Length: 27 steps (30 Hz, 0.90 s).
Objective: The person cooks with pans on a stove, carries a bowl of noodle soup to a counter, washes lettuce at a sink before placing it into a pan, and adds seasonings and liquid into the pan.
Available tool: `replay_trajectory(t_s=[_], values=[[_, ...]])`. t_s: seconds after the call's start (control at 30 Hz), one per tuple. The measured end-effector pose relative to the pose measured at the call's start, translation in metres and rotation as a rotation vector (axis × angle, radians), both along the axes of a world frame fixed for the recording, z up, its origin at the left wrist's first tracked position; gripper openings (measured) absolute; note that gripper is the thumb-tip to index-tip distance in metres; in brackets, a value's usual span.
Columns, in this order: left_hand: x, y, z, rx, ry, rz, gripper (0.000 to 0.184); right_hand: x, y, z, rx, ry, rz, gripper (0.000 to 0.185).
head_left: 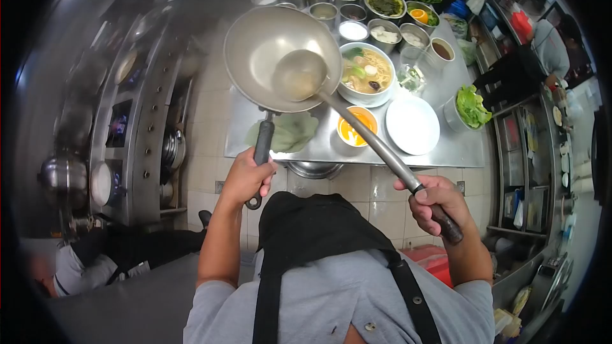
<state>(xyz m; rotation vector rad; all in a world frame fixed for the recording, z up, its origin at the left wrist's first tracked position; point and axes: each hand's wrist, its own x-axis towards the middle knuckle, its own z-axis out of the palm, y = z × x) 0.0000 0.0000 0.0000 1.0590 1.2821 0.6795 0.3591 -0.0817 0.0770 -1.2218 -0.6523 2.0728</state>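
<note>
My left hand [245, 178] is closed round the black handle of a wide steel wok [252, 51], held above the steel table's left part. In my right hand [437, 204] is the dark grip of a long-handled ladle [296, 73]. The ladle's bowl rests in or just over the wok; contact is hard to tell. Right of the wok stands a white bowl of noodle soup [368, 71] with greens, pale pieces and a dark mushroom. Below the ladle's shaft is a bowl with orange liquid [356, 126]. A greenish cloth-like sheet [296, 130] lies under the wok handle.
A white plate [412, 125] and a container of lettuce [472, 108] are on the table's right. Several steel ingredient pots [385, 33] fill the back. Stoves [121, 121] line the left, where one person lies low in view; another person [549, 51] stands at right.
</note>
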Motion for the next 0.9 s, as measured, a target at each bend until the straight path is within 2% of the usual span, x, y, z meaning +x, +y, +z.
replay_trajectory(t_s=[0.07, 0.17, 0.43, 0.53, 0.57, 0.63, 0.77, 0.83, 0.87, 0.9], values=[[0.000, -0.001, -0.005, -0.023, -0.050, 0.039, 0.012, 0.001, -0.004, 0.003, -0.150, 0.427, -0.119, 0.039], [-0.002, 0.003, 0.000, -0.043, -0.036, 0.074, 0.011, 0.003, -0.008, 0.004, -0.141, 0.528, -0.175, 0.040], [-0.022, -0.003, -0.004, -0.066, -0.122, 0.135, 0.012, 0.030, -0.014, 0.018, 0.062, 0.412, -0.286, 0.042], [-0.033, -0.006, -0.003, -0.086, -0.171, 0.188, 0.013, 0.033, -0.007, 0.006, 0.131, 0.163, -0.329, 0.040], [-0.037, -0.006, -0.003, -0.088, -0.173, 0.197, 0.013, 0.031, -0.005, 0.001, 0.129, 0.162, -0.320, 0.040], [-0.050, -0.007, -0.004, -0.081, -0.214, 0.222, 0.012, 0.023, 0.001, -0.008, 0.161, -0.286, -0.275, 0.041], [-0.081, -0.005, -0.007, -0.046, -0.222, 0.273, 0.011, -0.001, -0.001, -0.049, 0.290, -0.805, -0.119, 0.039], [-0.099, -0.001, -0.010, -0.040, -0.247, 0.248, 0.011, -0.007, -0.010, -0.086, 0.731, -1.382, -0.063, 0.040], [-0.111, 0.002, -0.013, -0.030, -0.256, 0.251, 0.011, -0.010, -0.013, -0.098, 0.719, -1.662, -0.005, 0.044], [-0.121, 0.003, -0.015, -0.023, -0.251, 0.286, 0.011, -0.012, -0.018, -0.112, 0.748, -1.725, -0.003, 0.045]])
